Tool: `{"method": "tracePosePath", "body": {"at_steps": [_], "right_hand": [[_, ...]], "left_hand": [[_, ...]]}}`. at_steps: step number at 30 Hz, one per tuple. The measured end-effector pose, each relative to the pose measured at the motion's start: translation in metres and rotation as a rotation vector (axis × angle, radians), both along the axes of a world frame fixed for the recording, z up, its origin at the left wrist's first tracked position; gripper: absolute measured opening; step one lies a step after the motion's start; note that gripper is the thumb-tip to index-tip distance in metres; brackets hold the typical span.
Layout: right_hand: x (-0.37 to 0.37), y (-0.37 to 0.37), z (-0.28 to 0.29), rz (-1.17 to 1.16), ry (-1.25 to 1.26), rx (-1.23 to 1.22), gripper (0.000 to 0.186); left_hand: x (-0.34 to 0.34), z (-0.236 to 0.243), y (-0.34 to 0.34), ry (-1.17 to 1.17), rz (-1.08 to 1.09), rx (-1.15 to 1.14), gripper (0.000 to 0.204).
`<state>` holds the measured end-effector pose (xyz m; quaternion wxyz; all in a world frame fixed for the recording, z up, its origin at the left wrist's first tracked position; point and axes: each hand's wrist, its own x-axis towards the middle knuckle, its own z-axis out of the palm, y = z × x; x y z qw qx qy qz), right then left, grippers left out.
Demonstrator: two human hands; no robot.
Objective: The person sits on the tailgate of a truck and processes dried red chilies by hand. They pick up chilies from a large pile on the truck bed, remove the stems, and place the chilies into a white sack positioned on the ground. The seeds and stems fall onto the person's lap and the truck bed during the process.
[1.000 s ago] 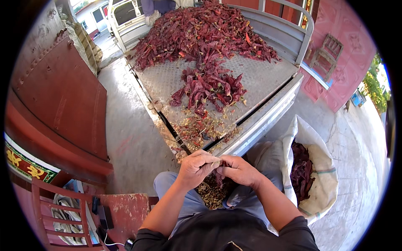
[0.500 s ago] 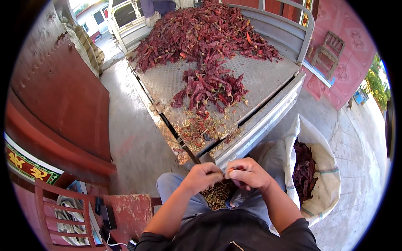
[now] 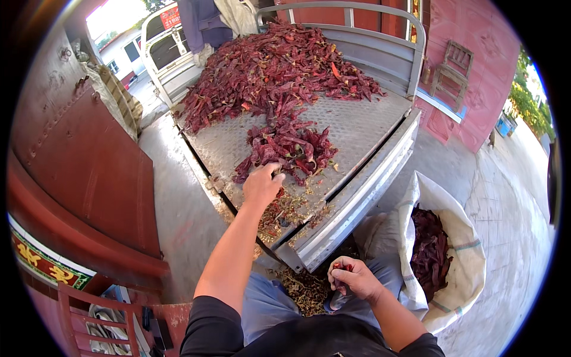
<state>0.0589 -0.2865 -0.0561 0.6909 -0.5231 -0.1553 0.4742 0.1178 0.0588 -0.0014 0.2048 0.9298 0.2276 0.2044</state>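
Observation:
My left hand [image 3: 262, 185] reaches out to the near edge of a small heap of dried red chili peppers [image 3: 297, 146] on a metal truck bed. Its thumb and forefinger are bent with a gap between them, and the other fingers are mostly hidden. Close to my lap, my right hand [image 3: 355, 278] is closed around dried chili peppers [image 3: 340, 278], whose dark red ends stick out. A bigger mound of dried chilies [image 3: 267, 71] lies farther back on the bed. Stems and seeds [image 3: 285, 208] litter the bed's near corner.
An open white woven sack [image 3: 467, 262] holding dark red chilies stands at my right knee. Stem scraps [image 3: 306, 291] lie between my legs. The truck bed's side rail [image 3: 369, 190] runs close ahead. A red chair [image 3: 98, 321] stands left; a person [image 3: 205, 27] is at the far left.
My hands have parted. The left has moved forward to the small chili heap, while the right has dropped slightly toward my lap, holding peppers. The view has shifted a little.

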Motion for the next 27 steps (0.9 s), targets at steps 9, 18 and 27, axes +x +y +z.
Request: {"method": "tracePosePath", "body": {"at_steps": [9,18,27], "right_hand": [[0.0,0.005,-0.009,-0.133,0.031,0.003,0.004],[0.025,0.062,0.011,-0.238,-0.115,-0.166,0.016],[0.024,0.091,0.048,-0.258,-1.21,0.009,0.028]], "left_hand": [[-0.04,-0.004,0.012,-0.385,-0.132,-0.704,0.019],[-0.093,-0.021,0.013,-0.329,-0.009,-0.457,0.016],[-0.133,0.007,-0.04,-0.298,-0.346,-0.203,0.006]]}}
